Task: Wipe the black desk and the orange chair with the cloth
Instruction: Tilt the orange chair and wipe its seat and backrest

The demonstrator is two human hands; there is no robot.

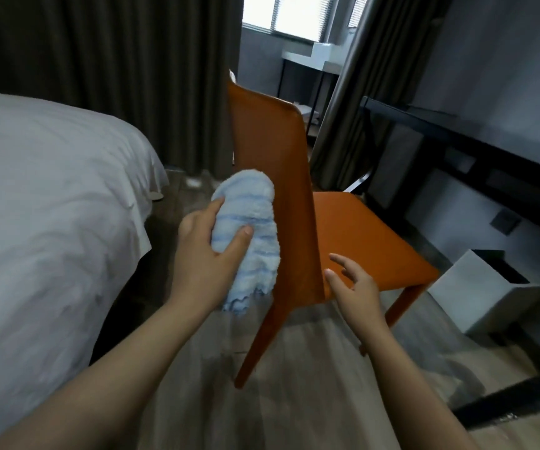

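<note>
An orange chair (271, 151) stands in the middle of the view, its backrest turned towards me and its seat (369, 235) facing the black desk (457, 134) at the right. My left hand (203, 251) grips a fluffy light-blue striped cloth (249, 235) and holds it against the rear of the backrest. My right hand (353, 287) hovers with relaxed, spread fingers next to the backrest's lower right edge, over the seat's near corner, holding nothing.
A bed with a white sheet (44, 222) fills the left side. Dark curtains (116, 66) hang behind it. A white bin with a black liner (483, 287) sits on the wooden floor at the right, under the desk. A white table (307, 60) stands by the window.
</note>
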